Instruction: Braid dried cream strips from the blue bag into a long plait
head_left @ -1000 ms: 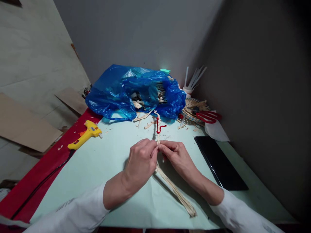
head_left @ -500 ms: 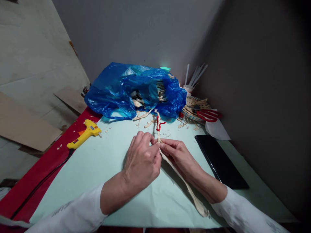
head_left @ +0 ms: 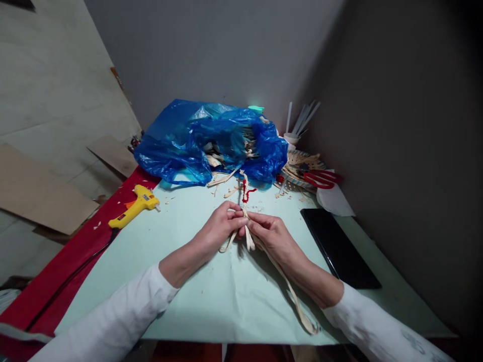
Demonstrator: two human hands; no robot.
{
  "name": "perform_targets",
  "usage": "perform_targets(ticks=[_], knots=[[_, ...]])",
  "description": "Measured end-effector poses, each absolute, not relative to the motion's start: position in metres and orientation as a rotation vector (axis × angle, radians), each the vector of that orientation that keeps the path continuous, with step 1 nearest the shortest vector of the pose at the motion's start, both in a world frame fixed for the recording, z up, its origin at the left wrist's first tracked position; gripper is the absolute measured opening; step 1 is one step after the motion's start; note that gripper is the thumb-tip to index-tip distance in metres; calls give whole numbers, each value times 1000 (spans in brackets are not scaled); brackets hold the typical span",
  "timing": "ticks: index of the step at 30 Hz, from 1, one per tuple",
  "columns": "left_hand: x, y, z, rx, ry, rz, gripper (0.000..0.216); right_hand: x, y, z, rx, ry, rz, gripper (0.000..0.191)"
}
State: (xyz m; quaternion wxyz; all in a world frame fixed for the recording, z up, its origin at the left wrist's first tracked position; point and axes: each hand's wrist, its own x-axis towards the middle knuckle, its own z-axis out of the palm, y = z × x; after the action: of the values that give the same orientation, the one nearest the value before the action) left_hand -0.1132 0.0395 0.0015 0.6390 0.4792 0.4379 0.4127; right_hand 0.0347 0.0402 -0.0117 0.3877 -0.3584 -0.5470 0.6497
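Running almost straight away from you, the strips [head_left: 287, 285] lay on the sheet [head_left: 188, 286] with their long axis slightly slanted. The near end sat to your right at the sheet's front edge, and the far end pointed at the bag [head_left: 188, 141].

They were pale tan, flat and narrow, with several gathered into one bundle. A red tie [head_left: 245, 193] was wound round them just beyond your fingertips. Short loose ends fanned out below the grip, one curling leftward. One long strip trailed beside your right forearm and curled at its tip.

Your hands met at the bundle's middle. Your left hand [head_left: 222, 227] pinched it from the left between thumb and fingers, and your right hand [head_left: 272, 234] pinched it from the right, so both were closed on it. The glue gun [head_left: 132, 211] lay well to the left, and the scissors [head_left: 322, 179] lay far right.
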Motion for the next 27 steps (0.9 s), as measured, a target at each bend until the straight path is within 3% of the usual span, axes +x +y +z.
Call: perform_targets(ticks=[6,9,13,17,23,27], knots=[[-118,39,3,1150,996,769,22,39,41,-15,-925,-1511,1562,33],[-119,38,1,1308,1100,811,23,45,40,-10,-980,-1690,1435,26],[-117,37,-3,1539,1301,924,24,51,37,3,-1189,-2110,966,14],[-115,32,-7,1481,1381,937,31,54,31,9,-1357,-2423,360,19],[-113,26,-10,1222,1219,942,21,54,25,-1,-979,-2665,80,21],[-113,25,-5,1077,1103,919,30,51,23,-6,-859,-2679,84,20]])
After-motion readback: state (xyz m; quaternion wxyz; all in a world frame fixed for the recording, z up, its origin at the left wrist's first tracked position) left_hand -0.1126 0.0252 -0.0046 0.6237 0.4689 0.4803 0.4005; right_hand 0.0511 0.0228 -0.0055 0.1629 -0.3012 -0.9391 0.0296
